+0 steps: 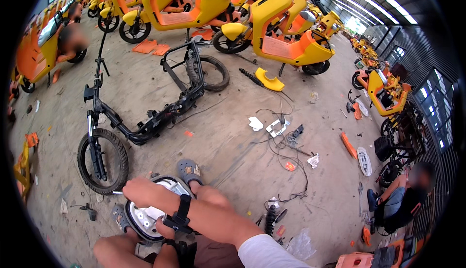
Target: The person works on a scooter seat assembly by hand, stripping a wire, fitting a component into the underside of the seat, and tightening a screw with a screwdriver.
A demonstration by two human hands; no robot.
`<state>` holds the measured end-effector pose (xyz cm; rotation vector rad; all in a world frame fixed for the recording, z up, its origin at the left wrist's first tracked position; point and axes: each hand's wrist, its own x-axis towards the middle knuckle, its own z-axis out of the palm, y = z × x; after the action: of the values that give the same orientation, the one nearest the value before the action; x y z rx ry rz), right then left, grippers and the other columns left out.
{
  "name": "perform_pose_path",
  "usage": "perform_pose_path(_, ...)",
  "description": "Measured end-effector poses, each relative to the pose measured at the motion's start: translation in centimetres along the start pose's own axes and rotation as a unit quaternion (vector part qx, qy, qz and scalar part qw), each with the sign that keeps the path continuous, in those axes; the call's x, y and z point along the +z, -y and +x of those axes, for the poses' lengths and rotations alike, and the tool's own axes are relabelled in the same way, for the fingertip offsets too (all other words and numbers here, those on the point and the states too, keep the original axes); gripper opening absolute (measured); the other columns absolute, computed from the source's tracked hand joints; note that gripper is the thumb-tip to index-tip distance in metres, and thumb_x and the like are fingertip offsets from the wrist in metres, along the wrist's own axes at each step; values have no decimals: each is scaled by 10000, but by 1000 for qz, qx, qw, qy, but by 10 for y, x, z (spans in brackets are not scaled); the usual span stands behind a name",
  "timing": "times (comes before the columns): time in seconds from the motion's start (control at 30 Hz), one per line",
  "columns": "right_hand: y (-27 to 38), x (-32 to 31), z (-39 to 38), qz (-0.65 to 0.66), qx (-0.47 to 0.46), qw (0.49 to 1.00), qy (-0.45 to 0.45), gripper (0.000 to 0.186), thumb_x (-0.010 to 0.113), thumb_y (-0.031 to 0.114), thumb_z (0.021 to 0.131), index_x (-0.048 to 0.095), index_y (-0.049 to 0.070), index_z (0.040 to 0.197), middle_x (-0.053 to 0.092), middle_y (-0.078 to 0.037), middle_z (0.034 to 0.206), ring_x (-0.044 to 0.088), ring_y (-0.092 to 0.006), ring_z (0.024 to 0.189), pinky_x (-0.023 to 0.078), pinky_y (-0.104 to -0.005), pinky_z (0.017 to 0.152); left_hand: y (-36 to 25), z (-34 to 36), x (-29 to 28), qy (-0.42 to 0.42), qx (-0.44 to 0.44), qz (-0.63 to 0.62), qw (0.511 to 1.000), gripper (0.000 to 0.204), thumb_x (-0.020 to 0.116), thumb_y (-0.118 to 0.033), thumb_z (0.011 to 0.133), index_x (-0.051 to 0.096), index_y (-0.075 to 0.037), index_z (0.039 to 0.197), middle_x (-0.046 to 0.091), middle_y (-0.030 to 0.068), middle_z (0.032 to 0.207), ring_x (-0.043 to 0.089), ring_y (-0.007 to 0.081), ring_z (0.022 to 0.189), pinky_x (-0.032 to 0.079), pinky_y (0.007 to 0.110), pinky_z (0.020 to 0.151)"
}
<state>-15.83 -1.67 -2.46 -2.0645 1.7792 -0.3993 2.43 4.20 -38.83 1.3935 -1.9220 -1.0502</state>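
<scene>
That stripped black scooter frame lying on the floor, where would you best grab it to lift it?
Probably at the bare tube of the black scooter frame, midway between the front wheel and the rear wheel. It looks slim enough for a grip to close around, and nothing covers it. Come from above, on the near side, since the frame lies low on the concrete floor.

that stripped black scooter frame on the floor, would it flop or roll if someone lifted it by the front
The black scooter frame looks like rigid metal tubing, so probably stiff and heavy. Its front wheel could roll, and the steering column may swing sideways.
</scene>
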Motion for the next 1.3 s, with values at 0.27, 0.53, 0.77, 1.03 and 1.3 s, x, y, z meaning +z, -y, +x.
perform_pose_path(0.27, -16, -9, -6, 29, 18, 999, 6, 129, 668, 41, 703, 719, 2, 814, 699, -207, 857, 690, -359, 847, 557, -439, 756, -46, -3, -20, 50, -92, 147, 984, 282, 693, -195, 802, 671, 22, 981, 670, 250, 845, 642, 432, 809, 489, 490, 736)
perform_pose_path(0.53, -18, -7, -3, 8, 21, 1000, 3, 135, 693, 28, 685, 723, 18, 816, 705, -192, 868, 695, -354, 850, 555, -441, 755, -45, -6, -25, 44, -38, 188, 980, 204, 699, -191, 788, 672, -14, 886, 649, 183, 934, 617, 371, 908, 491, 455, 786)
perform_pose_path(0.77, -11, -34, -15, 26, 73, 994, 77, 420, 575, -71, 702, 713, 60, 1076, 689, -211, 946, 655, -367, 944, 514, -445, 832, -53, -5, -28, 27, -50, 159, 986, 254, 679, -194, 822, 659, -27, 1012, 640, 181, 1018, 609, 369, 959, 488, 447, 818)
perform_pose_path(1.03, -17, -38, -16, 43, 71, 994, 69, 424, 566, -66, 708, 719, 84, 1074, 691, -206, 947, 655, -366, 937, 513, -442, 832, -63, 6, -38, 149, -109, 251, 950, 319, 679, -209, 833, 658, -41, 1103, 622, 169, 1005, 601, 367, 958, 489, 444, 830)
perform_pose_path(1.3, -20, -41, -24, 31, 79, 995, 47, 410, 590, -47, 715, 726, 100, 1072, 694, -201, 946, 661, -358, 935, 516, -444, 835, -50, 4, -31, 73, 7, 199, 977, 362, 692, -194, 823, 663, -101, 1172, 605, 156, 976, 602, 371, 912, 496, 457, 789)
